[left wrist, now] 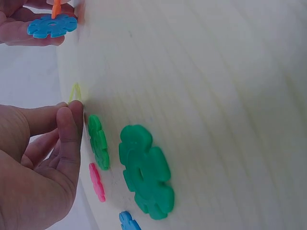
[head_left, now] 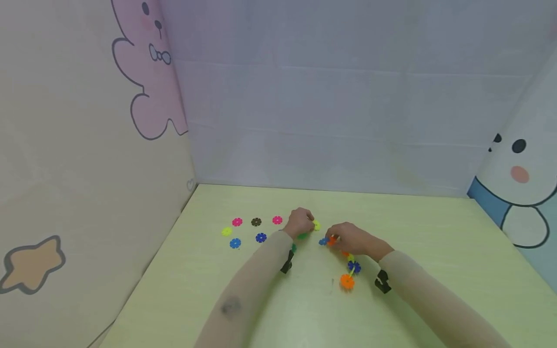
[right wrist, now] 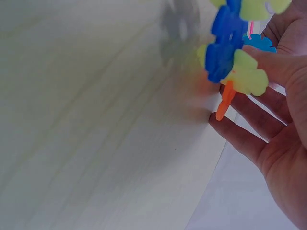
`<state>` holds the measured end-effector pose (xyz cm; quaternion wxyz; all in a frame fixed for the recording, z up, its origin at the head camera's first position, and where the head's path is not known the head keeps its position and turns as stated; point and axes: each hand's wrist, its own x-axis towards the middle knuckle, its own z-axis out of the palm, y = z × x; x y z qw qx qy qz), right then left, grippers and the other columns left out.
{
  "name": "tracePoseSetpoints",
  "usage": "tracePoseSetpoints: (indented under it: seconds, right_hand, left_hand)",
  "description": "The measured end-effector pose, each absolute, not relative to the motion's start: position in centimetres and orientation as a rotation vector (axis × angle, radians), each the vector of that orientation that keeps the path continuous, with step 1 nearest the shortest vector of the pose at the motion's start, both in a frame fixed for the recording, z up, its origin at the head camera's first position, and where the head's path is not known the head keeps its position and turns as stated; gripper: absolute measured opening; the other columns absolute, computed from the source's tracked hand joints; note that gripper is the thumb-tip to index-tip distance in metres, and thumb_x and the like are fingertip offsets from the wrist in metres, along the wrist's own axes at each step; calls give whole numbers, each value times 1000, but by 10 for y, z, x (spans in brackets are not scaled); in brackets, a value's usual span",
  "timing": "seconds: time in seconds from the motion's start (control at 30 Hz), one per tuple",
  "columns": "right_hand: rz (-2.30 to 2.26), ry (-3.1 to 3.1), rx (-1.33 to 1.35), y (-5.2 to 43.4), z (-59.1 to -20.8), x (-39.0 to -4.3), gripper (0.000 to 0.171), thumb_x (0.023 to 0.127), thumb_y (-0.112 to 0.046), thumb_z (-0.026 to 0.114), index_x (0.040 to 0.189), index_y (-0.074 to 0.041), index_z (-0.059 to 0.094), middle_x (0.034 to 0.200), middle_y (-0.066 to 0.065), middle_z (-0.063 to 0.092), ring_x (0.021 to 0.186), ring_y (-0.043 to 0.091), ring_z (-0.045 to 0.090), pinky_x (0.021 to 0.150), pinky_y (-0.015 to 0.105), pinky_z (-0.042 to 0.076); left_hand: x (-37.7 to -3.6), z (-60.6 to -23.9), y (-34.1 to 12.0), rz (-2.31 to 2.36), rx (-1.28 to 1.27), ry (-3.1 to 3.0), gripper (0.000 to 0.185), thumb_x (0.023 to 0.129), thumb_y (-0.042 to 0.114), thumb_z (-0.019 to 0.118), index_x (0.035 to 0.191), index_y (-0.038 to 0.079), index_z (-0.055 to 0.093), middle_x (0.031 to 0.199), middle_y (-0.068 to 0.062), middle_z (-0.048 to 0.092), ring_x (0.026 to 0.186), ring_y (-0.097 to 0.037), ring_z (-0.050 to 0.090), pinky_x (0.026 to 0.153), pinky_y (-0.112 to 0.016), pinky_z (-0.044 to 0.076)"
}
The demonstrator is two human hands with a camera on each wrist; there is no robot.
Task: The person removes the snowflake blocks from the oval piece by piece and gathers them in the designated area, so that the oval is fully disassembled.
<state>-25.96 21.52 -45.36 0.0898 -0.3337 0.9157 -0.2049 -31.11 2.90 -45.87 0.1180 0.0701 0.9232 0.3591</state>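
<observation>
My left hand (head_left: 300, 222) pinches a yellow flower-shaped plastic disc (head_left: 316, 225) between thumb and fingertips, close over the table. In the left wrist view that yellow disc (left wrist: 75, 91) stands on edge. A short way to the right, my right hand (head_left: 353, 238) holds a chain of interlocked flower discs. At the chain's far end is a light blue disc (head_left: 323, 241), joined to an orange one (head_left: 332, 240). Its tail runs toward me through a dark blue disc (head_left: 354, 267) to another orange disc (head_left: 346, 282). Part of the chain is hidden behind the right hand.
Near the left hand lie a green disc (left wrist: 98, 141) and a darker green disc (left wrist: 144, 175). Farther left on the table (head_left: 209, 299) are pink (head_left: 237, 222), brown (head_left: 256, 222), yellow (head_left: 227, 232), light blue (head_left: 235, 243) and dark blue (head_left: 261, 237) discs. Walls (head_left: 330, 121) border the table.
</observation>
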Motion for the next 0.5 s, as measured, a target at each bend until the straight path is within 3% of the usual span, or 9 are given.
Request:
tracePoseSetpoints:
  seconds: [0.5]
  right_hand:
    - [-604, 2711, -960, 215, -451, -260, 18, 86, -9, 68, 104, -10, 67, 103, -1, 66, 94, 20, 62, 82, 38, 51]
  left_hand:
    - [-312, -458, 27, 1135, 146, 2675, 20, 84, 10, 68, 103, 4, 69, 101, -7, 63, 91, -19, 56, 79, -29, 49]
